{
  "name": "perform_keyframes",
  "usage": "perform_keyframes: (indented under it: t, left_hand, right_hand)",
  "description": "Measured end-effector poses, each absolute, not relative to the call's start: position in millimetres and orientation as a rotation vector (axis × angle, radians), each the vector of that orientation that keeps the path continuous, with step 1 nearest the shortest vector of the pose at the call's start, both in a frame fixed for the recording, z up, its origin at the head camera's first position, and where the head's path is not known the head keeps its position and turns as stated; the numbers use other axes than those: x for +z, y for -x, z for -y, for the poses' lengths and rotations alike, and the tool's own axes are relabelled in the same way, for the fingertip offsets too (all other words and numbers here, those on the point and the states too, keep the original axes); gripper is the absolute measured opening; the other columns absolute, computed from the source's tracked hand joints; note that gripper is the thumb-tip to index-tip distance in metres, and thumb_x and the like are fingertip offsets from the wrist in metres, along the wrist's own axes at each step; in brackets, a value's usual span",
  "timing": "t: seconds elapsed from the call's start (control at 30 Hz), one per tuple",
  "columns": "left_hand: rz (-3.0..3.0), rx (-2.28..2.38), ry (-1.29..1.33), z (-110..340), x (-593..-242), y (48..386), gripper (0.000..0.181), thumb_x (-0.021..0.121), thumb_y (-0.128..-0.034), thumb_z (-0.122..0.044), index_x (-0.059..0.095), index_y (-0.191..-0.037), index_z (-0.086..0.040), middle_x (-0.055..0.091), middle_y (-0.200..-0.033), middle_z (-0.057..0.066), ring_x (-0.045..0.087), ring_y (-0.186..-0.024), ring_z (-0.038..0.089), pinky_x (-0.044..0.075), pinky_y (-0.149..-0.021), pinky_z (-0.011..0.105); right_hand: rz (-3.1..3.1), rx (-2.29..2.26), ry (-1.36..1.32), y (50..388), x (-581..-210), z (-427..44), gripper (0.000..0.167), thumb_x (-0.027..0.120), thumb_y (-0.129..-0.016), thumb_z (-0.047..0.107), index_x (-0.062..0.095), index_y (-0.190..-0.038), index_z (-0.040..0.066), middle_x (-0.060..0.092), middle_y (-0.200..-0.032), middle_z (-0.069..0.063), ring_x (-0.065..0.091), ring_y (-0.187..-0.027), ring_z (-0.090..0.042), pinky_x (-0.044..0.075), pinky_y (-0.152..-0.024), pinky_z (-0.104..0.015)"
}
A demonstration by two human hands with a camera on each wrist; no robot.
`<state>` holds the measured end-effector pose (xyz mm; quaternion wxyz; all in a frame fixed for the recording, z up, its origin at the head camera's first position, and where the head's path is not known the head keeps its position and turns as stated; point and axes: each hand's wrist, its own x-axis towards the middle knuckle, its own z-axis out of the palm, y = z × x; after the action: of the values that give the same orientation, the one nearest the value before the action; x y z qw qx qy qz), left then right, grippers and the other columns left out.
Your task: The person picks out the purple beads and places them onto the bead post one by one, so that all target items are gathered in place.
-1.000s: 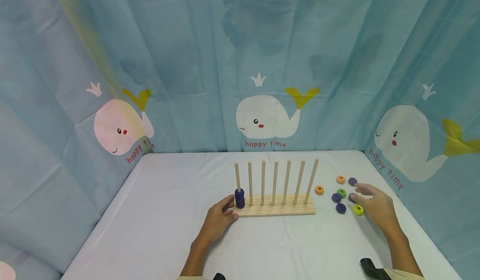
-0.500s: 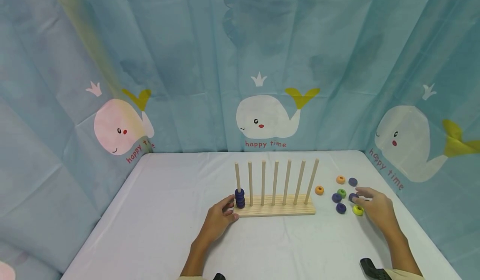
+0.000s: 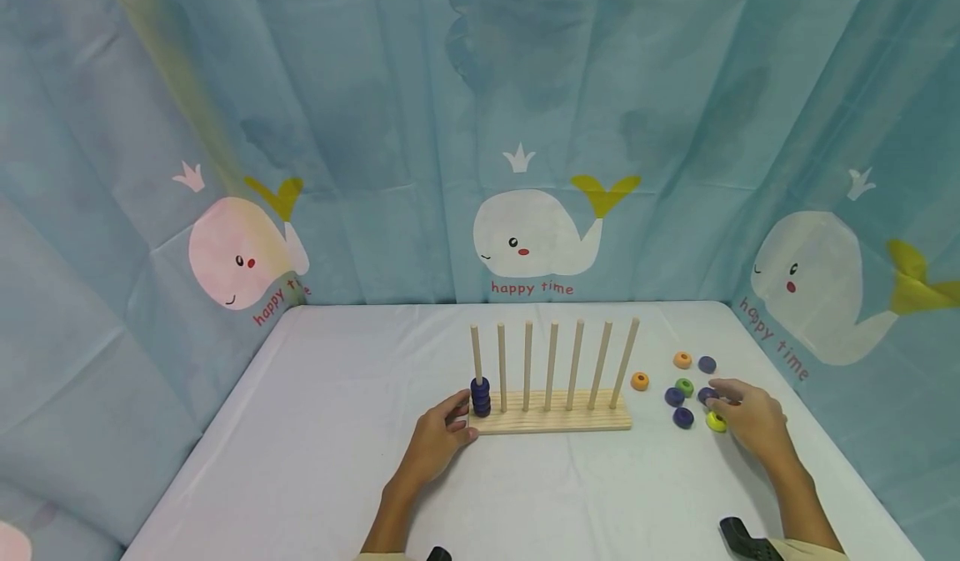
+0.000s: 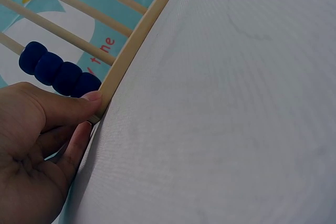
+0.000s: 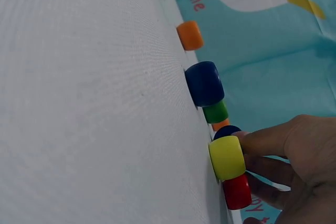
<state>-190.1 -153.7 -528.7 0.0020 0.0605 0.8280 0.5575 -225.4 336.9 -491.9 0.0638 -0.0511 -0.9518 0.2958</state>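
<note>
A wooden rack with several upright pegs stands on the table. Dark blue beads are stacked on its leftmost peg. My left hand grips the rack's left end, the thumb on its front edge. At the right, my right hand has thumb and index finger closed in around a dark blue bead on the table. A yellow bead lies in front of it. In the right wrist view a red bead shows near the fingers.
Loose beads lie between rack and right hand: orange, green and dark blue. Farther back are another orange and a blue bead. A whale-print curtain hangs behind the table.
My right index finger has come down nearer the thumb, narrowing the gap around the dark blue bead. The left hand and rack have stayed put.
</note>
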Motion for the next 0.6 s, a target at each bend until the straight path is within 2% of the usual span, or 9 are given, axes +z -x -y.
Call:
perform_keyframes:
  t: [0.07,0.17,0.37,0.6]
  left_hand:
    - [-2.596,1.749,-0.19,153.7,-528.5,190.0,0.065,0.077,-0.0943,-0.002,0.052,-0.155,-0.002,0.061,-0.146,0.023,0.063,-0.133,0.037,0.058,-0.106,0.028]
    - [-2.593,1.75,-0.189,153.7,-528.6,190.0,0.066,0.077,-0.0943,-0.002,0.051,-0.155,-0.001,0.061,-0.146,0.023,0.063,-0.133,0.036,0.058,-0.106,0.028]
    - [-2.604,1.746,-0.178,153.3,-529.8,190.7,0.065,0.077,-0.0938,-0.001,0.052,-0.154,-0.002,0.063,-0.145,0.021,0.063,-0.133,0.035,0.058,-0.107,0.028]
    - [-2.61,1.745,-0.185,153.7,-529.6,190.7,0.065,0.077,-0.0939,-0.001,0.052,-0.154,-0.001,0.064,-0.143,0.022,0.065,-0.13,0.035,0.058,-0.106,0.028]
  right_hand:
    - [2.865,0.892,0.153,225.6,-492.2,-336.7,0.043,0.064,-0.103,0.014,0.059,-0.14,-0.008,0.059,-0.139,-0.037,0.054,-0.127,-0.061,0.037,-0.105,-0.079]
    - [2.843,0.896,0.164,225.5,-492.2,-335.5,0.043,0.063,-0.105,0.016,0.06,-0.14,-0.008,0.059,-0.14,-0.036,0.051,-0.128,-0.061,0.03,-0.098,-0.078]
    - [2.799,0.955,0.175,223.5,-486.4,-332.1,0.045,0.058,-0.108,0.019,0.057,-0.144,-0.007,0.056,-0.145,-0.037,0.042,-0.139,-0.061,0.034,-0.111,-0.081]
    - [2.705,0.959,0.105,222.5,-483.6,-328.6,0.042,0.052,-0.112,0.021,0.058,-0.144,-0.006,0.054,-0.145,-0.036,0.049,-0.135,-0.058,0.044,-0.106,-0.078]
